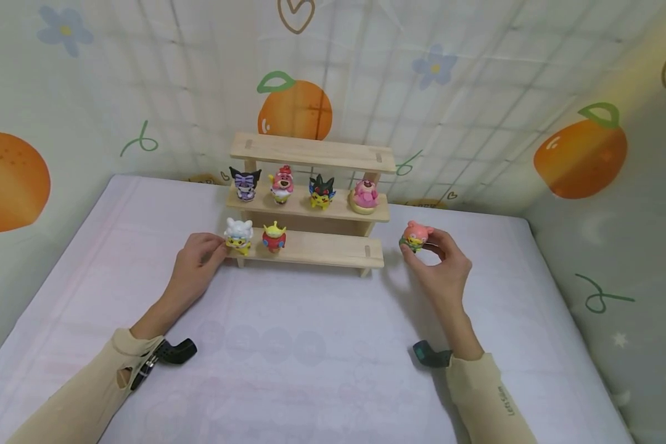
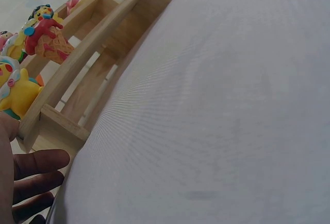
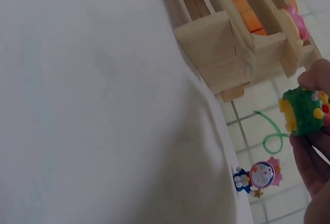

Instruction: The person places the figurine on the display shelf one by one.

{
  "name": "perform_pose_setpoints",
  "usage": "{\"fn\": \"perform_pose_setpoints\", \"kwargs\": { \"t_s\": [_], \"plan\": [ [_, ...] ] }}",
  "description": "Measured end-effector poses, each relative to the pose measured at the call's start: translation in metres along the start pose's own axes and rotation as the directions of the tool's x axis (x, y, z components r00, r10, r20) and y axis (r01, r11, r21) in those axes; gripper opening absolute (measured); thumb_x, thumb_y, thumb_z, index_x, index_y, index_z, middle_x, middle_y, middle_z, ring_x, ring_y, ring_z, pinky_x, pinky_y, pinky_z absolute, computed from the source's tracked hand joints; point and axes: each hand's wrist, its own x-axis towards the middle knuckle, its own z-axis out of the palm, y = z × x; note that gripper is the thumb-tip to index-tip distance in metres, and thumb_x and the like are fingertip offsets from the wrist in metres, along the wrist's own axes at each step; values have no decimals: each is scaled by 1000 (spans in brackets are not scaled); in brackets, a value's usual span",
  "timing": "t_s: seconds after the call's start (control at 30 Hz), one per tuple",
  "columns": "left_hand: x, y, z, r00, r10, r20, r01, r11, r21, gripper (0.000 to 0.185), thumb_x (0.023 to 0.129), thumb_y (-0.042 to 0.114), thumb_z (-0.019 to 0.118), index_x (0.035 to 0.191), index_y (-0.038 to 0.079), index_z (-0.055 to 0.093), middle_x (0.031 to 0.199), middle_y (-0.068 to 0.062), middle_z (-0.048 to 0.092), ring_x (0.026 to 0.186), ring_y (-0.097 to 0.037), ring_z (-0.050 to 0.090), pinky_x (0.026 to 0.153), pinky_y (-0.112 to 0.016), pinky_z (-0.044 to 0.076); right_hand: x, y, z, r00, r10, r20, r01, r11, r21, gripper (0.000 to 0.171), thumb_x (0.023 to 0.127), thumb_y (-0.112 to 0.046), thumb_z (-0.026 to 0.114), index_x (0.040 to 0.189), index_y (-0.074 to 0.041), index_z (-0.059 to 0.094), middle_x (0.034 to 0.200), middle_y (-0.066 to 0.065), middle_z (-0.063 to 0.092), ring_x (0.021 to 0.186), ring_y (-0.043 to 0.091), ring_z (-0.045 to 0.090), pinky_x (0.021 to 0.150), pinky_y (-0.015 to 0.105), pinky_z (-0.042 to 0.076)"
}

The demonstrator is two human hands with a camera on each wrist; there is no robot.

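My right hand (image 1: pixel 444 265) holds a small figurine (image 1: pixel 416 235) with a pink head, between thumb and fingers, just off the right end of a stepped wooden display shelf (image 1: pixel 322 250). Its green body (image 3: pixel 303 112) shows in the right wrist view. At the shelf's left end, my left hand (image 1: pixel 200 256) touches the bottom tier, beside a white-hooded yellow figurine (image 1: pixel 238 236). In the left wrist view the left fingers (image 2: pixel 41 163) are stretched out below the tier. A red figurine with a yellow top (image 1: pixel 274 238) stands on the same tier.
The middle tier carries several figurines, including a black-eared purple one (image 1: pixel 246 185) and a pink one on a round base (image 1: pixel 364 197). A blue-and-white figurine with a pink crown (image 3: pixel 263 175) stands beyond my right hand. A patterned curtain (image 1: pixel 366 80) hangs behind the white table (image 1: pixel 311 370).
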Motion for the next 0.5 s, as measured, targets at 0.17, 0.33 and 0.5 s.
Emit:
{"fn": "perform_pose_setpoints", "kwargs": {
  "t_s": [0.17,0.33,0.5],
  "plan": [
    [0,1,0,1000,-5,3,5,1000,4,25,105,13,61,105,-5,77,119,-19,70,123,-35,56,103,-51,41,-4,-7,7,999,-29,22,27,998,56,48,80,-12,92,122,0,71,116,11,77,95,-9,64,93,15,54],
    [0,2,-1,1000,-4,6,4,1000,1,26,106,15,61,108,-5,77,120,-19,69,124,-35,55,103,-51,41,-7,-15,15,997,-64,38,60,992,107,49,76,-4,93,120,0,72,113,13,77,93,-8,65,93,16,54],
    [0,1,0,1000,-15,11,14,1000,8,26,106,15,61,109,-5,77,121,-18,69,124,-34,55,104,-52,41,-13,-30,20,993,-74,89,64,992,108,48,75,0,93,118,3,72,112,17,77,93,2,69,93,18,56]
  ]
}}
